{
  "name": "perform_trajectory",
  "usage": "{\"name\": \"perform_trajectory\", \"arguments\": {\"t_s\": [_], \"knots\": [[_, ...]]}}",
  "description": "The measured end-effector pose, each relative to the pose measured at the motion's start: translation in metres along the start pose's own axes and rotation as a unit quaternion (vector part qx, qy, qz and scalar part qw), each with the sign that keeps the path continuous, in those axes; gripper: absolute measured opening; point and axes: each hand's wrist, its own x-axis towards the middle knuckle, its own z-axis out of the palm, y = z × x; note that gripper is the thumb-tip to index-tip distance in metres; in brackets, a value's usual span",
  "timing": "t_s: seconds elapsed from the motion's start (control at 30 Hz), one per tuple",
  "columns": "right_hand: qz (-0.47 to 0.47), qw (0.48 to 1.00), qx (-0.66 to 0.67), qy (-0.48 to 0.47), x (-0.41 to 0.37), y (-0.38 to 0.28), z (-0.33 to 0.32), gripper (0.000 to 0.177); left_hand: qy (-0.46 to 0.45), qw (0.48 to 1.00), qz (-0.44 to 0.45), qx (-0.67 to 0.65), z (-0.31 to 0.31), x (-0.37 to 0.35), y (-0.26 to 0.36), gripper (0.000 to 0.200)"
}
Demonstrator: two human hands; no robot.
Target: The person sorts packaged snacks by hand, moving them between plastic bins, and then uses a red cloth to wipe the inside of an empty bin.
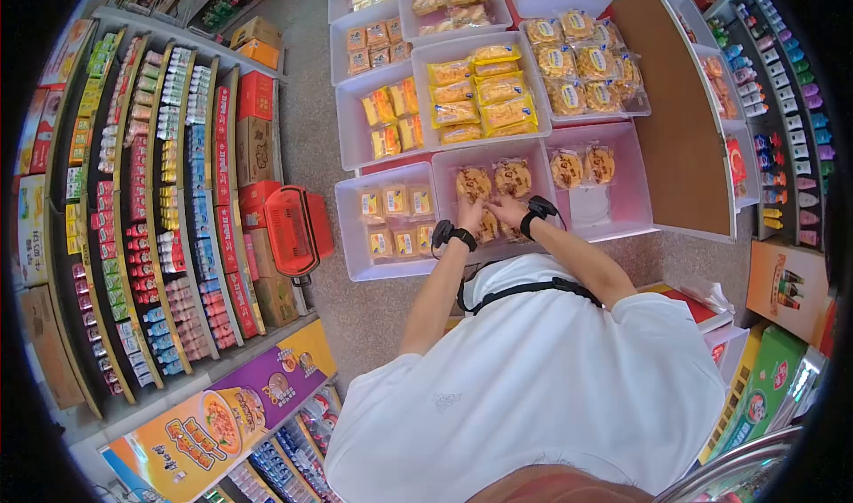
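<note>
A white bin point(442, 162) holds several round packaged pastries. Two of them, a left pastry point(474, 182) and a right pastry point(513, 178), lie at its far side. My left hand point(471, 214) and my right hand point(509, 210) are close together over the near half of this bin, just below those two. Each hand touches the packaged pastries point(487, 228) there, which the hands partly cover. Both hands have bent fingers, and their fingertips are too small to make out. Black straps with devices sit on both wrists.
Left is a bin of small packaged cakes point(394, 203); right, a bin with two round pastries point(567, 167). Beyond are bins of yellow packets point(453, 91) and stacked pastries point(577, 25). A red basket point(295, 229) stands by the left shelves. A brown board point(662, 85) borders the right.
</note>
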Motion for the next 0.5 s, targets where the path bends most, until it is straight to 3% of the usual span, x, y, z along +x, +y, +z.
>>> {"name": "perform_trajectory", "arguments": {"t_s": [0.07, 0.17, 0.2, 0.23, 0.27, 0.3, 0.33, 0.37, 0.43, 0.5], "knots": [[0.001, 1.000, -0.007, 0.031, -0.014, -0.002, -0.002, 0.047, 0.001, 0.991, -0.041, 0.126, 0.001, -0.003, 0.008, 0.054], [0.017, 0.998, 0.028, 0.050, -0.030, -0.007, -0.009, 0.047, 0.010, 0.987, -0.022, 0.161, 0.002, 0.015, -0.023, 0.056], [0.030, 0.996, 0.073, 0.037, -0.034, -0.006, -0.011, 0.048, -0.053, 0.988, -0.054, 0.132, 0.001, 0.012, -0.005, 0.058], [0.035, 0.996, 0.074, 0.042, -0.034, 0.002, -0.010, 0.048, -0.060, 0.988, -0.054, 0.132, 0.002, 0.016, -0.008, 0.058], [0.004, 0.993, 0.107, 0.054, -0.033, 0.009, -0.007, 0.046, -0.049, 0.979, -0.041, 0.192, 0.004, 0.018, -0.011, 0.059], [-0.026, 0.987, 0.140, 0.067, -0.034, 0.016, -0.006, 0.045, -0.038, 0.967, -0.026, 0.252, 0.006, 0.021, -0.013, 0.060], [0.047, 0.973, 0.225, 0.013, -0.047, 0.005, -0.019, 0.040, -0.033, 0.945, -0.027, 0.325, 0.007, 0.016, -0.007, 0.064], [0.052, 0.972, 0.227, 0.021, -0.055, 0.002, -0.024, 0.040, -0.042, 0.944, -0.024, 0.326, 0.009, 0.011, -0.001, 0.064], [0.039, 0.961, 0.264, 0.069, -0.069, 0.003, -0.032, 0.038, -0.035, 0.837, 0.003, 0.547, 0.013, 0.013, -0.012, 0.075], [0.055, 0.951, 0.295, 0.071, -0.083, 0.006, -0.044, 0.038, -0.030, 0.866, -0.023, 0.498, 0.020, 0.012, -0.019, 0.082]]}}
